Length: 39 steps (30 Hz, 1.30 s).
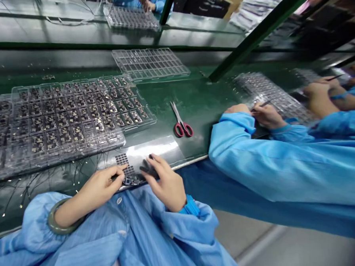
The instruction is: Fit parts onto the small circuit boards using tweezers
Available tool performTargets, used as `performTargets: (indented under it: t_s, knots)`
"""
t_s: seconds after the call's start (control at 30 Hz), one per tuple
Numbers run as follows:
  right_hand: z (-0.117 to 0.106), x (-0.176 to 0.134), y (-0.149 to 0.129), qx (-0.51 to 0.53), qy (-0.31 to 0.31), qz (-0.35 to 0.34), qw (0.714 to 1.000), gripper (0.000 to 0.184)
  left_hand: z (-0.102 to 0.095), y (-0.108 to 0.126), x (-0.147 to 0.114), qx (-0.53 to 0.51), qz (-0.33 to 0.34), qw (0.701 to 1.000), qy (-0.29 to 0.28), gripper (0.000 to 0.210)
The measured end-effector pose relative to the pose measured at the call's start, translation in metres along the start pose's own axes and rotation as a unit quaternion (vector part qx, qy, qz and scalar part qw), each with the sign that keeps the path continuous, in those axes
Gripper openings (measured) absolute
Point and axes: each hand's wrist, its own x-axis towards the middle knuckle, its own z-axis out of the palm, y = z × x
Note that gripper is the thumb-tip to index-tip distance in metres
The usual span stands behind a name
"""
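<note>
My left hand [104, 185] reaches over the bench edge, its index fingertip at a grid of small black squares [121, 159] on a clear, glossy sheet [154, 148]. Its thumb is apart from the index finger, beside a small circuit board [131, 181] at the sheet's near edge. My right hand [168, 185] hovers at the sheet's right part, thumb and fingers apart. Dark finger-like patches show under its fingertips; whether they are shadow, reflection or a thing I cannot make out. Scissors [179, 123] with red handles lie beyond the sheet.
Clear trays [121, 140] filled with circuit boards stand at the left; another clear tray [153, 65] lies behind. Thin wires [28, 180] spread along the front left. At right, a co-worker's sleeve [274, 155] and hands are close, by another tray [270, 94]. A green post [249, 36] slants above.
</note>
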Motion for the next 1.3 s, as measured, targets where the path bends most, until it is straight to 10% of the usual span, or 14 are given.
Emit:
performTargets:
  t_s: [0.17,0.4,0.83,1.3]
  knots:
    - [-0.014,0.023,0.009,0.327,0.07,0.04,0.941,0.044,-0.004,-0.001,-0.004,0.058,0.004,0.998,-0.014,0.022]
    - [0.016,0.062,-0.012,0.478,-0.094,0.111,0.867,0.035,0.003,0.003,-0.016,0.096,-0.015,0.995,0.038,0.023]
    - [0.026,0.054,-0.007,0.279,-0.1,0.014,0.955,0.011,0.02,0.007,-0.023,0.127,-0.04,0.986,0.103,0.022]
    - [0.029,0.051,-0.005,0.31,-0.124,0.063,0.941,0.019,0.017,0.002,-0.022,0.13,-0.038,0.988,0.079,0.017]
